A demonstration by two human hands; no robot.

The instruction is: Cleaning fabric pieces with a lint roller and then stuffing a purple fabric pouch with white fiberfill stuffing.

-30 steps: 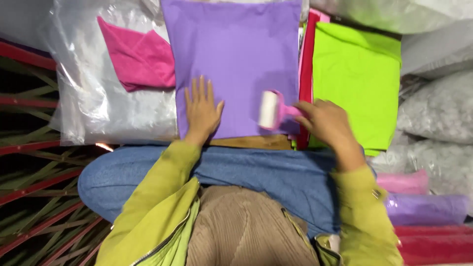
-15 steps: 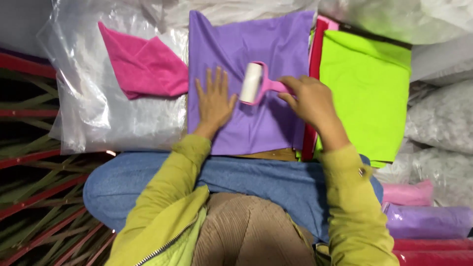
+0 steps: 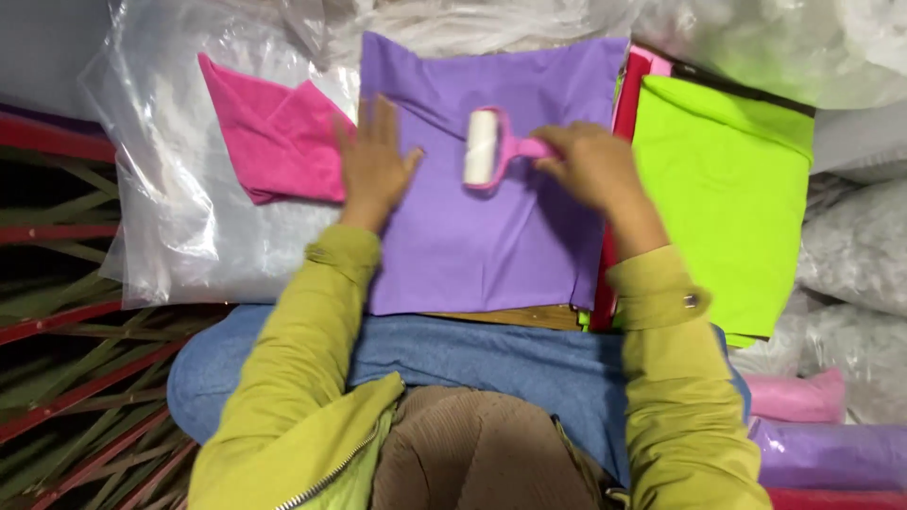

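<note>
A purple cloth (image 3: 491, 246) lies flat in front of me over my lap. My left hand (image 3: 373, 165) presses flat on its left edge, fingers spread. My right hand (image 3: 590, 170) grips the pink handle of a lint roller (image 3: 484, 148), whose white roll rests on the upper middle of the purple cloth.
A folded pink cloth (image 3: 274, 137) lies on a clear plastic bag (image 3: 189, 217) to the left. A lime green cloth (image 3: 723, 198) sits to the right, with red and pink cloth edges (image 3: 625, 104) beside it. Bagged pink and purple cloths (image 3: 812, 425) lie at lower right. A red metal frame (image 3: 66, 312) is at left.
The roller has moved from the cloth's right edge toward its upper middle. My left hand has shifted to the cloth's left edge.
</note>
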